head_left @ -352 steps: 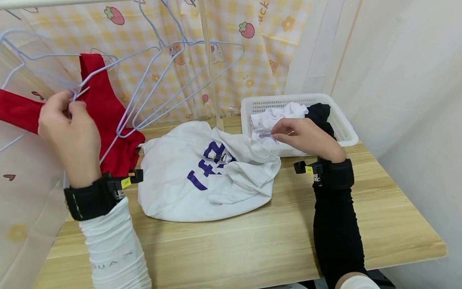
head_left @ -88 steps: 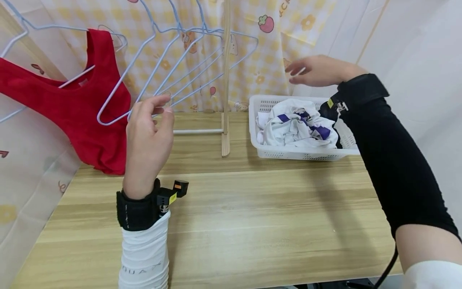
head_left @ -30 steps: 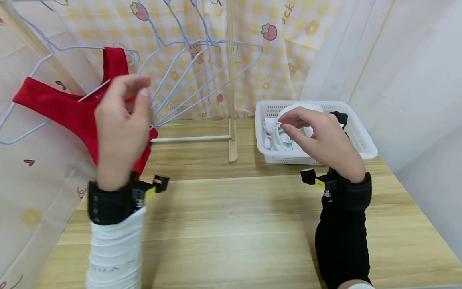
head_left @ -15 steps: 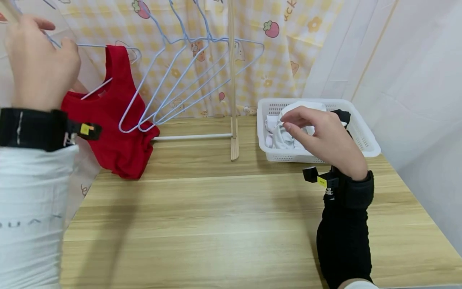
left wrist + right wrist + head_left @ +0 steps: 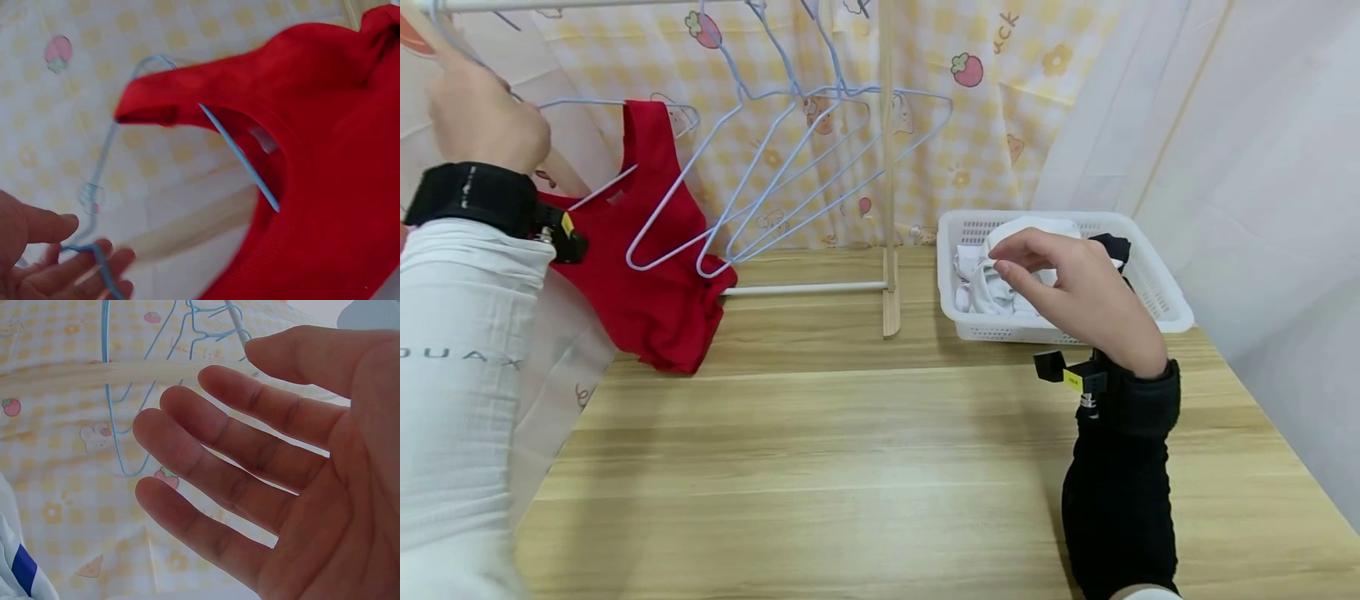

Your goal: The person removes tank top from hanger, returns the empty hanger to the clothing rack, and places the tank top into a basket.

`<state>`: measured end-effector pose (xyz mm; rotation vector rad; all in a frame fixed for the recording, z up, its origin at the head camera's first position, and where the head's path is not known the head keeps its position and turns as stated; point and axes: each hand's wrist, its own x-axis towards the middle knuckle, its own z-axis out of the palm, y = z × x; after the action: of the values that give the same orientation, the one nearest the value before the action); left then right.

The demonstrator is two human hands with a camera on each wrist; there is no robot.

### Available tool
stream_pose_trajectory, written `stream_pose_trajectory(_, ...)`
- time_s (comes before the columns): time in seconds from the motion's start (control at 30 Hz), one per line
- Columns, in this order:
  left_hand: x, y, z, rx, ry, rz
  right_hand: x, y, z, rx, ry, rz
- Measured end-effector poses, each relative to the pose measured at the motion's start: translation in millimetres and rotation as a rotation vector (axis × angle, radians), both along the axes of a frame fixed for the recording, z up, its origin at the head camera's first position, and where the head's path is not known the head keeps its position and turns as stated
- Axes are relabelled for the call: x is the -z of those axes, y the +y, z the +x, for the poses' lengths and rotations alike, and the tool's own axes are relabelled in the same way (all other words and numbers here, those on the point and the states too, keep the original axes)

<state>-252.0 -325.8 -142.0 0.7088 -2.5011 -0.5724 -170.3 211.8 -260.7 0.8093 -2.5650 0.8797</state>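
My left hand (image 5: 490, 121) is at the upper left, by the neck of the light-blue wire hanger (image 5: 103, 156) that carries a red tank top (image 5: 647, 258). In the left wrist view its fingers (image 5: 78, 275) lie fairly straight across the wire, with the thumb apart from them. One red strap loops over the hanger's arm, and the lower bar crosses the neckline. My right hand (image 5: 1075, 287) hovers over the white basket (image 5: 951, 275) at the right, fingers relaxed and holding nothing. White clothes (image 5: 992, 287) lie in the basket, partly hidden by this hand.
Several bare blue hangers (image 5: 752, 167) hang from the rack's white rail (image 5: 587, 3), right of the tank top. The rack's wooden post (image 5: 887, 167) stands on the wooden table (image 5: 850, 467). Black cloth (image 5: 1112, 246) lies in the basket. A patterned curtain (image 5: 985, 142) hangs behind.
The white printed garment went from the table into the basket. My left hand moved up and left to the tank top's hanger; the right came down over the basket and then stayed there.
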Motion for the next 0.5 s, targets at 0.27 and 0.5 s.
stream_pose_trajectory(0.27, 10.1, -29.9, -3.7, 0.049, 0.008, 0.051, -1.1, 4.5, 2.8, 0.006, 0.005, -0.019)
stream_pose_trajectory(0.5, 2.6, -30.0, 0.8, 0.127, -0.002, 0.112, -0.6, 5.9, 3.2, 0.004, -0.006, -0.022)
